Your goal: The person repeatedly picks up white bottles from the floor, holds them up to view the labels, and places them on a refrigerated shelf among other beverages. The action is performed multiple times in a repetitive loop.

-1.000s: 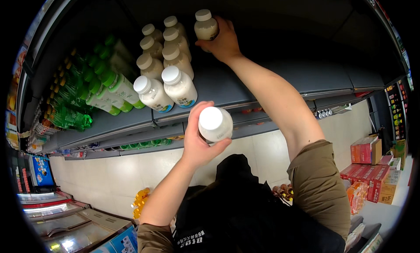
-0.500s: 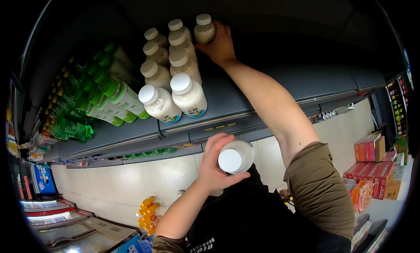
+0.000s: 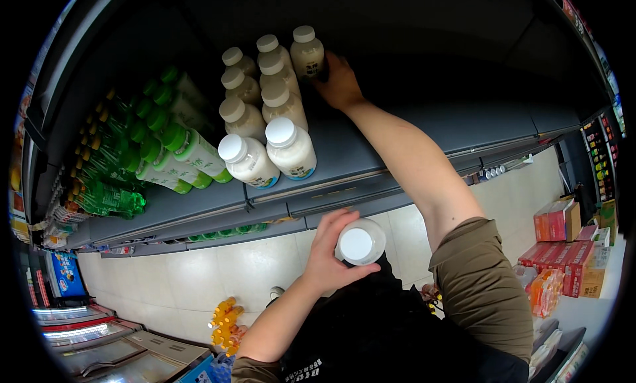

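Note:
My left hand [image 3: 329, 254] is wrapped around a clear bottle with a white cap [image 3: 360, 245], held in front of my body below the shelf edge. My right hand [image 3: 341, 84] reaches deep onto the dark shelf [image 3: 371, 141]. Its fingers are apart at the right side of a small white-capped bottle [image 3: 307, 57] of pale drink, which stands upright; whether they touch it is hard to see. Left of that bottle, two rows of similar bottles run front to back, with a white-capped bottle [image 3: 291, 151] at the front of the right row.
Green-capped bottles [image 3: 192, 151] and green plastic bottles [image 3: 112, 197] fill the shelf's left part. Orange bottles [image 3: 226, 323] stand on the pale floor [image 3: 172, 280] below. Freezers [image 3: 126, 350] are at lower left, stacked red boxes [image 3: 556, 260] at right.
My right hand has loosened from around the rear bottle and drawn slightly down and right; more of the bottle's front shows. The left hand with its bottle has shifted slightly right and down.

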Demonstrator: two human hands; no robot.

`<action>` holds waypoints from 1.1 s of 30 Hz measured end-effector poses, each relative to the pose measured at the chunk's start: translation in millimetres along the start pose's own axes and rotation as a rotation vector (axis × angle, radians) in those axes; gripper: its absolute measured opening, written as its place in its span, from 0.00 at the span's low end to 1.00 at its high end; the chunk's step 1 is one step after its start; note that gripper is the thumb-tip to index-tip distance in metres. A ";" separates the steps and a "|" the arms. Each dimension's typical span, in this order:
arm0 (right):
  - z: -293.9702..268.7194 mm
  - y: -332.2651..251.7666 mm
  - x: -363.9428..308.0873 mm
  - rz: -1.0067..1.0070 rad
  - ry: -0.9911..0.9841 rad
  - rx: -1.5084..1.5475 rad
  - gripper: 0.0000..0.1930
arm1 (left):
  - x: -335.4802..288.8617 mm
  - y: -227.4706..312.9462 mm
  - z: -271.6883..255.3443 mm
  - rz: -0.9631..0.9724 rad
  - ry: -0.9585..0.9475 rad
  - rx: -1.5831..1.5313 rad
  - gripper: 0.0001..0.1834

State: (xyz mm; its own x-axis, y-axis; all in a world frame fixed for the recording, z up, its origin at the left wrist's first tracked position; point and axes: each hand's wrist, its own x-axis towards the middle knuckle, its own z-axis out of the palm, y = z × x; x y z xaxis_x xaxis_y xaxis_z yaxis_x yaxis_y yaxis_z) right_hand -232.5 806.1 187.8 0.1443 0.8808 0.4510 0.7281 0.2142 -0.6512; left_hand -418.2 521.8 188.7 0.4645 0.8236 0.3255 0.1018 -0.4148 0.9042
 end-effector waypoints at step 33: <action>-157.7 -225.6 -298.6 0.111 -0.062 0.501 0.45 | -19.1 110.1 -76.4 -0.226 0.113 -0.411 0.43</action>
State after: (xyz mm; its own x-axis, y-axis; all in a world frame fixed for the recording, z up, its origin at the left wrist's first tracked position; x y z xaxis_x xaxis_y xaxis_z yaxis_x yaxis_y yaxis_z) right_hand -334.2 428.2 296.2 0.1518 0.9297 0.3354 0.2977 0.2806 -0.9125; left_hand -483.1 489.9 303.2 0.3699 0.9218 0.1160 -0.1772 -0.0526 0.9828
